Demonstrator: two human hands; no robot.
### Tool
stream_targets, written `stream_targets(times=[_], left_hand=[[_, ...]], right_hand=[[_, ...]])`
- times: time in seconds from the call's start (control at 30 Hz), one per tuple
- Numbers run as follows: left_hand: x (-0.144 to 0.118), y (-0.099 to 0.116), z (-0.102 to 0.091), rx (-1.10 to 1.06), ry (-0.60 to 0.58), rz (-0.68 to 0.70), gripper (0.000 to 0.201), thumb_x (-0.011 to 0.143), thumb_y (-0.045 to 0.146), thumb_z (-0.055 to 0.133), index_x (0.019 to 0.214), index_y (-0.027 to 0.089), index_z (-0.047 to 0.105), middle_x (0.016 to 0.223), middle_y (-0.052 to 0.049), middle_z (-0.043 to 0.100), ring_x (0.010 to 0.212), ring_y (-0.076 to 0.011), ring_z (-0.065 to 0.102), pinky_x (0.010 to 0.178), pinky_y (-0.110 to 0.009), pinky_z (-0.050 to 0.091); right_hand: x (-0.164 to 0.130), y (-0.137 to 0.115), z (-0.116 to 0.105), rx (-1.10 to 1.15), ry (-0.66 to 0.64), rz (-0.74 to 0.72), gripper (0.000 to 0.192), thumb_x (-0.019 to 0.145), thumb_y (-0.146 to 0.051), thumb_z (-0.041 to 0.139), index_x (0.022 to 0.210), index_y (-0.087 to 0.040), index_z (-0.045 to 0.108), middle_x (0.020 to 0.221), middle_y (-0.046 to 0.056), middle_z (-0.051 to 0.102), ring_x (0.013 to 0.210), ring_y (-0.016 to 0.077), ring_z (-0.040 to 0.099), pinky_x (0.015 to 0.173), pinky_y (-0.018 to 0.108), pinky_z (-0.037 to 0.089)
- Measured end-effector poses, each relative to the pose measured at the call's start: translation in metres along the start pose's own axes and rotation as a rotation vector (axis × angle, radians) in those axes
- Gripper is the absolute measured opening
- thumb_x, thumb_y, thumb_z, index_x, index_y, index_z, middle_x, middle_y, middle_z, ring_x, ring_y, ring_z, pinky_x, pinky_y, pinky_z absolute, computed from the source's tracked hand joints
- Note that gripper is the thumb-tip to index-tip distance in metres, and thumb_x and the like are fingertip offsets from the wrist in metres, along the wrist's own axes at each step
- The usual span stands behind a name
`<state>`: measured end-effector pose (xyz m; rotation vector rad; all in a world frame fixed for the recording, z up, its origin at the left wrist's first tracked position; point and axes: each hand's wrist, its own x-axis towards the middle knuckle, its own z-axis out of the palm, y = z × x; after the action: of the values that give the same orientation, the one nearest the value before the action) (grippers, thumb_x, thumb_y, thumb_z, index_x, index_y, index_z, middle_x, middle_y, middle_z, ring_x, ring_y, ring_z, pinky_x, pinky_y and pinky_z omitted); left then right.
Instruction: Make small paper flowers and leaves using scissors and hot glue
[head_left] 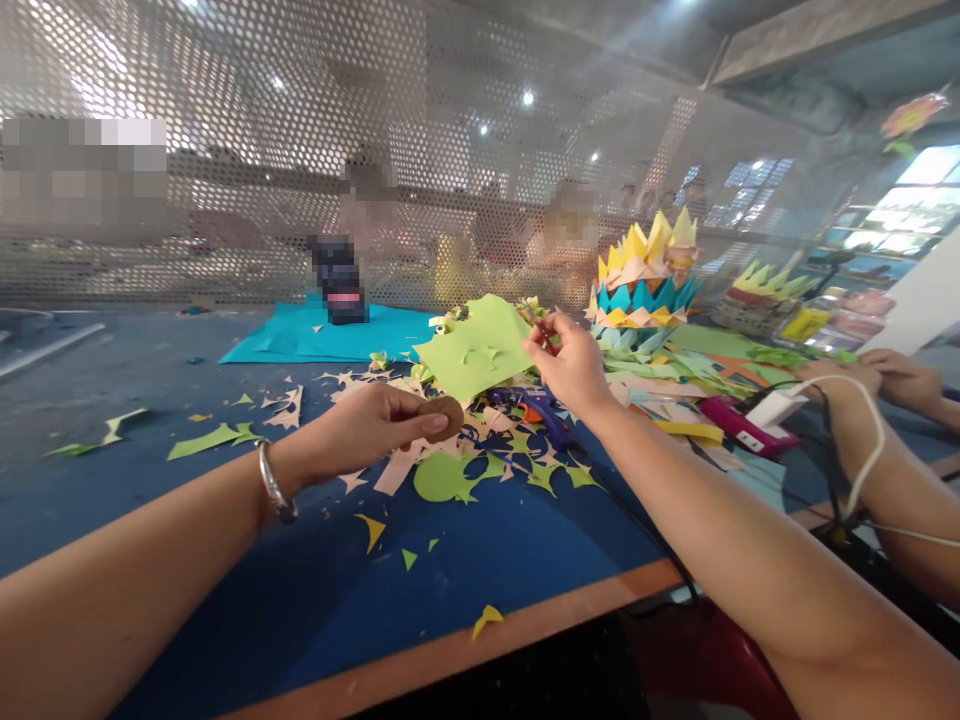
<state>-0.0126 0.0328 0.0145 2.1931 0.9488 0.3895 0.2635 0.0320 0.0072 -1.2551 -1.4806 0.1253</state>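
Observation:
My left hand (375,425) pinches a small brown round disc (444,414) between thumb and fingers, held above the blue table. A silver bracelet (274,482) circles that wrist. My right hand (566,358) is raised further back, its fingertips closed on a small thin piece (537,320) at the edge of a light green paper sheet (472,348). Under both hands lies a heap of cut paper scraps (480,450) in green, pink and yellow.
A layered paper crown (645,275) in yellow, pink and teal stands at the back right. A teal sheet (322,335) lies at the back. Another person's arm (877,440), with a white cable across it, rests at right beside a pink device (739,425). A perforated metal screen (262,180) backs the table (300,590).

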Motion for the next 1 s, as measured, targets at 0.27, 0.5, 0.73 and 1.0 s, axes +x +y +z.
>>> stream_targets(times=[0.27, 0.5, 0.73, 1.0], left_hand=[[-0.001, 0.010, 0.019, -0.008, -0.037, -0.015, 0.031, 0.086, 0.050, 0.060, 0.076, 0.021, 0.063, 0.060, 0.001, 0.061, 0.052, -0.0137, 0.054, 0.051, -0.025, 0.038], [0.009, -0.031, -0.032, 0.495, 0.377, -0.178, 0.028, 0.087, 0.040, 0.053, 0.087, 0.022, 0.074, 0.087, -0.007, 0.076, 0.072, -0.0223, 0.064, 0.061, -0.029, 0.040], [0.020, -0.069, -0.054, 0.510, 0.416, -0.251, 0.034, 0.075, 0.050, 0.067, 0.088, 0.020, 0.076, 0.084, -0.014, 0.075, 0.085, -0.0335, 0.066, 0.065, -0.033, 0.042], [0.020, -0.071, -0.051, 0.371, 0.445, -0.270, 0.026, 0.070, 0.046, 0.072, 0.076, 0.021, 0.066, 0.079, -0.010, 0.072, 0.073, -0.0274, 0.066, 0.059, -0.032, 0.041]], right_hand=[[-0.027, -0.029, 0.010, 0.145, -0.504, 0.014, 0.020, 0.083, -0.036, 0.067, 0.079, -0.021, 0.055, 0.073, -0.001, 0.057, 0.066, 0.0148, 0.054, 0.063, 0.030, 0.047], [-0.035, -0.039, 0.010, 0.101, -0.629, -0.032, 0.022, 0.086, -0.038, 0.064, 0.079, -0.020, 0.056, 0.072, -0.001, 0.054, 0.067, 0.0140, 0.049, 0.064, 0.030, 0.041], [-0.034, -0.041, 0.008, 0.069, -0.626, -0.064, 0.021, 0.086, -0.037, 0.063, 0.078, -0.020, 0.054, 0.070, -0.001, 0.054, 0.065, 0.0133, 0.047, 0.063, 0.030, 0.040], [-0.035, -0.037, 0.011, 0.071, -0.627, -0.062, 0.020, 0.087, -0.035, 0.063, 0.077, -0.020, 0.054, 0.070, -0.001, 0.053, 0.066, 0.0132, 0.048, 0.063, 0.030, 0.040]])
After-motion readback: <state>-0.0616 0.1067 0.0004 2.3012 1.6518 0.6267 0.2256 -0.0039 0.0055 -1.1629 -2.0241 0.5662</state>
